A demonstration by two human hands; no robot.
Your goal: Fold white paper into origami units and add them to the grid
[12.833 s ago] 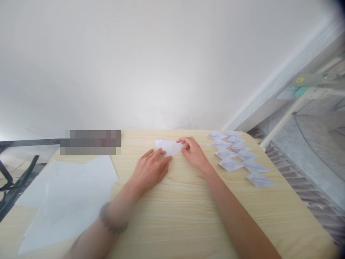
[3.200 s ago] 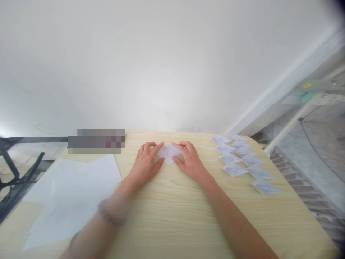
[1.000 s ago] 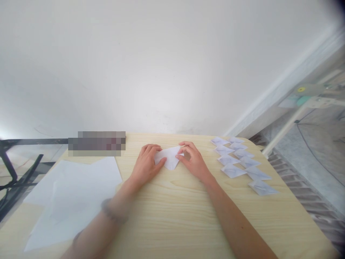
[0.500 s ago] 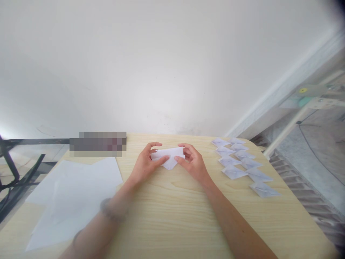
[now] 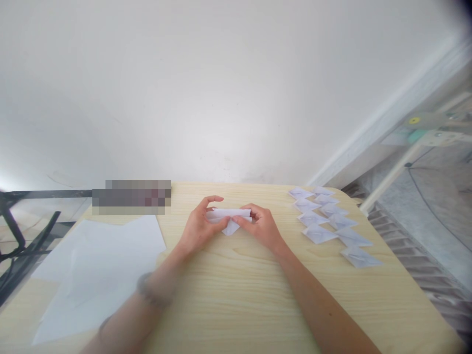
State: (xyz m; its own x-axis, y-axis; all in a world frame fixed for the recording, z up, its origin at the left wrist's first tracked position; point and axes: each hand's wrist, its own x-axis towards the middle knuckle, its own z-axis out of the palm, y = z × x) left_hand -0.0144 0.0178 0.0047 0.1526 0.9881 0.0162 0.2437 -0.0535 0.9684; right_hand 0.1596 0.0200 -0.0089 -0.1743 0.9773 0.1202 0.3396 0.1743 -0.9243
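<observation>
White paper (image 5: 231, 213), folded, gripped from both sides! Left hand (image 5: 199, 225), half open, has one end; right hand (image 5: 262, 223), curled nearly closed, pinches the other.

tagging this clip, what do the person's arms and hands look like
The left hand and right hand are ungloved, the forearms sleeveless in view. A dark, seemingly beaded bracelet circles the left wrist; a thin dark line farther up is blurred.
</observation>
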